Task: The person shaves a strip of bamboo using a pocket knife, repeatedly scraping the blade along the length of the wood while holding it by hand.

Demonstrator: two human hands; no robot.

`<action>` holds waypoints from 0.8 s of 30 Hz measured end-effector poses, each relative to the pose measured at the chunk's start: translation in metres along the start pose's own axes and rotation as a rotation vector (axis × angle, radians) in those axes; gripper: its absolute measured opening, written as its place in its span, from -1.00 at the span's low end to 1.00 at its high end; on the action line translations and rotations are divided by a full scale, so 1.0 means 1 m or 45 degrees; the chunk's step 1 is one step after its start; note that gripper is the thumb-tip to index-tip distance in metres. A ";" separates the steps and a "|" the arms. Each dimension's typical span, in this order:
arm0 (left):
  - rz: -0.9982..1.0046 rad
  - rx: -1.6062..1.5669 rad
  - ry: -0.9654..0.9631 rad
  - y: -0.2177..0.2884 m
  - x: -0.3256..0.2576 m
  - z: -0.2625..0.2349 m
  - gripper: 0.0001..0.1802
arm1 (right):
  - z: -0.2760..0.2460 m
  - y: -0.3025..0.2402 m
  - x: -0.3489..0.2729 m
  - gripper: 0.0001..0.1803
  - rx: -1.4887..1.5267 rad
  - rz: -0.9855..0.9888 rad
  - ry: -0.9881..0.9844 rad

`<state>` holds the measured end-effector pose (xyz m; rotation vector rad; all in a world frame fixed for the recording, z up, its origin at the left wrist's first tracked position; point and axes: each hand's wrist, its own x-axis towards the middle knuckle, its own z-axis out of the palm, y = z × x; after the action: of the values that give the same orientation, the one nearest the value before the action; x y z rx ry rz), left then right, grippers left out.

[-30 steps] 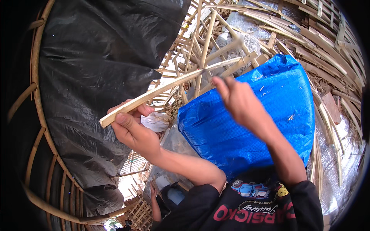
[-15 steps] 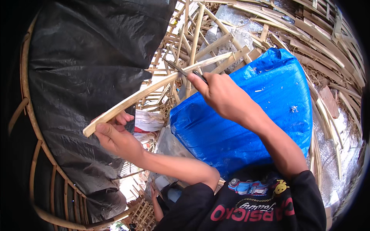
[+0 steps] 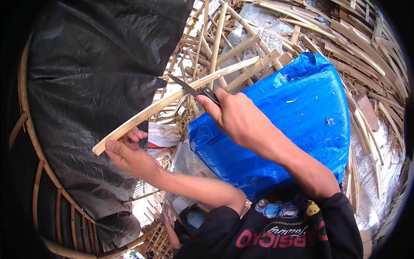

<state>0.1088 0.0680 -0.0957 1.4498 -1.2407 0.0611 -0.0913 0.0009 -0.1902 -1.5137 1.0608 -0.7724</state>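
Note:
A long pale bamboo strip [image 3: 159, 106] slants from the lower left up to the far right. My left hand [image 3: 131, 156] grips its near left end, thumb on top and fingers curled beneath. In my right hand [image 3: 235, 114] is a knife [image 3: 186, 86] with a dark handle and a narrow blade. The blade lies across the strip around its middle, its tip pointing up and left past the strip's far edge. The strip's far end rests over or beside a bamboo frame [image 3: 246, 77]; whether they touch I cannot tell. Blue sheeting [image 3: 276, 129] spreads below my right forearm.
Black plastic sheeting [image 3: 95, 77] hangs along the left over a curved bamboo rail [image 3: 32, 142]. Split bamboo pieces [image 3: 358, 43] are heaped at the far right. Another person's arm [image 3: 171, 231] shows at the bottom. Small pale shavings [image 3: 330, 121] lie on the blue sheet.
My right hand has drawn the knife a little toward the left and nearer along the strip. My left hand keeps its grip at almost the same place.

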 end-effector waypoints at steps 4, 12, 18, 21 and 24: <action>0.041 0.000 0.004 -0.001 -0.001 -0.001 -0.39 | -0.018 0.049 0.021 -0.33 -0.128 0.200 0.075; 0.024 -0.031 0.073 -0.007 0.003 0.001 -0.41 | -0.015 0.021 0.020 -0.32 -0.059 0.082 -0.003; -0.087 -0.047 0.055 -0.037 0.009 -0.017 -0.43 | -0.039 0.081 0.058 -0.23 -0.322 0.151 -0.126; -0.092 -0.074 0.136 -0.043 0.007 -0.015 -0.44 | -0.021 0.058 0.047 -0.28 -0.327 0.106 -0.105; -0.073 -0.107 0.067 -0.056 0.010 -0.017 -0.47 | -0.033 0.101 0.065 -0.25 -0.415 0.131 -0.011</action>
<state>0.1616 0.0614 -0.1227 1.4012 -1.1457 0.0080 -0.1177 -0.0736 -0.2862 -1.7168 1.2941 -0.5381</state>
